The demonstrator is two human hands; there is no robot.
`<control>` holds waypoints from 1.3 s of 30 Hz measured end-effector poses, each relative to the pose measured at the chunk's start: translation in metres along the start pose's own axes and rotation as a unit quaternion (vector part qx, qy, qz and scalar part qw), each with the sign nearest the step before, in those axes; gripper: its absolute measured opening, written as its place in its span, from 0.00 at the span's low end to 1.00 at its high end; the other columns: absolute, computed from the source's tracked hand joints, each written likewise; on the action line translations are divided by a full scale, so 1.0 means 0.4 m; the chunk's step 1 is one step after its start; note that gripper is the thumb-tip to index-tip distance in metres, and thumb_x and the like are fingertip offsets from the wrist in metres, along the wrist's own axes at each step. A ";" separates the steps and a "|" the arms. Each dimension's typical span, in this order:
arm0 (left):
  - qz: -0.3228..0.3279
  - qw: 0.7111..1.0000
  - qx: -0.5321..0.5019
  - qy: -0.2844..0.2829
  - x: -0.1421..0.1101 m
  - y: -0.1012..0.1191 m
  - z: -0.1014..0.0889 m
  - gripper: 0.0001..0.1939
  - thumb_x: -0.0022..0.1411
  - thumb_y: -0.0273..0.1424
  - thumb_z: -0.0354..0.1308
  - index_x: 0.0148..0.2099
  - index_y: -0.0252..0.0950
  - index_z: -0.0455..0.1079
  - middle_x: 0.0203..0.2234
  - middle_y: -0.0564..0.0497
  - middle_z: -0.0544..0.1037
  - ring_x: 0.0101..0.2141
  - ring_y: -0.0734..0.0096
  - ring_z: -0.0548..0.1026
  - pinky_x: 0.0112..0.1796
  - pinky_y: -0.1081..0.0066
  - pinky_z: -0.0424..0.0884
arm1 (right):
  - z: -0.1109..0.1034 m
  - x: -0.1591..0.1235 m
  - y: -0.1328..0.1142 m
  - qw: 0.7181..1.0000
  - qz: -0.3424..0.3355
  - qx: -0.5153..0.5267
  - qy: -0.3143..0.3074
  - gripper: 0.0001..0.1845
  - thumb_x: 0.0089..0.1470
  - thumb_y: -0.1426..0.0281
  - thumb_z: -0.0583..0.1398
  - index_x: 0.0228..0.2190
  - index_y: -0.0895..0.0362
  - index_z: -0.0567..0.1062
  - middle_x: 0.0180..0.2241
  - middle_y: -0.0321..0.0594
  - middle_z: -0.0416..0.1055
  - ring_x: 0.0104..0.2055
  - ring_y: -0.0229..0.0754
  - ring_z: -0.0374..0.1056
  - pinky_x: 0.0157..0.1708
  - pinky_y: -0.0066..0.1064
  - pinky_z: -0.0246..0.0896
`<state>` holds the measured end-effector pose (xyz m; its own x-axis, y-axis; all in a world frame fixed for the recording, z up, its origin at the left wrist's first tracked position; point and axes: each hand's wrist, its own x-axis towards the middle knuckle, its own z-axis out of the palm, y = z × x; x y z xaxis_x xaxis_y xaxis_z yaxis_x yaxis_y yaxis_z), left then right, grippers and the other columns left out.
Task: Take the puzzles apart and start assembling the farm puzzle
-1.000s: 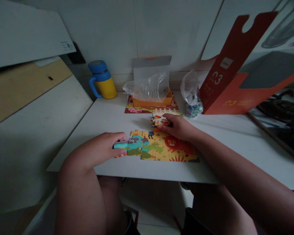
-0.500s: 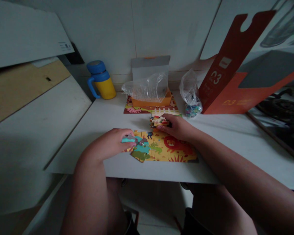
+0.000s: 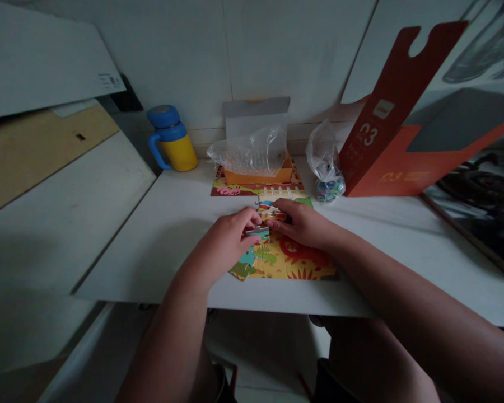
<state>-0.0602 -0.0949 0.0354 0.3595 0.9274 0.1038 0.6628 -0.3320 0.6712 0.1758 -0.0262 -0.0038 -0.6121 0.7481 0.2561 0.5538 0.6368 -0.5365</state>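
A stack of puzzle pieces with a teal and grey top [image 3: 258, 232] is pinched in my left hand [image 3: 235, 229], over the upper left part of the puzzle. Just to its right, my right hand [image 3: 300, 221] grips another stack of puzzle pieces [image 3: 271, 211], cream with red and blue bits. Beneath both hands lies the joined section of the animal puzzle [image 3: 277, 263], yellow with a green crocodile and a red lion. Its lower left piece sits slightly askew. My hands and the stacks hide the section's upper edge.
Behind the hands, an open orange box [image 3: 258, 176] with clear plastic wrap stands on a colourful picture sheet [image 3: 224, 187]. A knotted bag of pieces [image 3: 330, 187] and a large red-orange box [image 3: 386, 168] are to the right. A blue and yellow flask [image 3: 176, 143] stands back left.
My left hand has lifted teal pieces from the puzzle's left side, folding them together, and carried them right, close to my right hand. My right hand has stayed nearly in place with its stack.
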 end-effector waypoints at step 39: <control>-0.088 0.985 0.079 -0.122 -0.078 -0.043 -0.109 0.11 0.71 0.42 0.57 0.40 0.41 0.68 0.31 0.56 0.74 0.32 0.68 0.71 0.33 0.69 0.62 | -0.034 -0.012 -0.027 0.959 -0.085 0.216 -0.162 0.18 0.62 0.55 0.67 0.44 0.56 0.79 0.40 0.40 0.79 0.40 0.43 0.73 0.42 0.32 0.66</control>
<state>-0.1114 -0.1106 0.0526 0.3640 0.9102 -0.1979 0.8164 -0.2095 0.5381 0.1804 -0.0340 0.0116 -0.8552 0.4979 0.1443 0.1866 0.5554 -0.8104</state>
